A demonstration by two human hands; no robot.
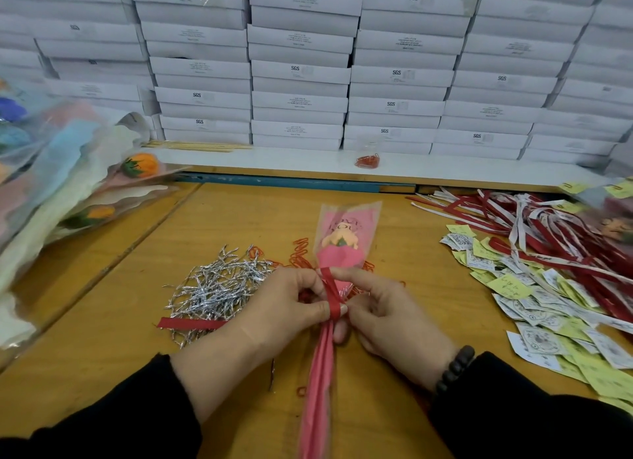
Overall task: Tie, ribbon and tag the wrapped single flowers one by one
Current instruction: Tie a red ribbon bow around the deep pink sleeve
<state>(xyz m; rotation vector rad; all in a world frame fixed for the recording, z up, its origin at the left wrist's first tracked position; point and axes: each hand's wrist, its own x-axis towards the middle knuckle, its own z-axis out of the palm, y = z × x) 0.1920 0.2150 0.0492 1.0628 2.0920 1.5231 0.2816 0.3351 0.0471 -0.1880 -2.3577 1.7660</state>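
A single flower in pink paper and a clear sleeve (339,249) lies lengthwise on the wooden table (137,321), its head pointing away from me. A red ribbon (331,292) crosses its neck. My left hand (274,318) pinches the ribbon against the stem with thumb and fingers, and one ribbon end trails out to the left. My right hand (380,316) pinches the ribbon from the other side, its forefinger stretched over the wrap. A heap of silver twist ties (214,287) lies just left of my hands. Red ribbons (534,236) and paper tags (534,308) are spread at the right.
Wrapped flowers in pastel sleeves (68,184) are piled at the left. Red paper clips (299,256) lie scattered around the flower. White flat boxes (301,71) are stacked along the back on a white shelf with a small bag of clips (368,158).
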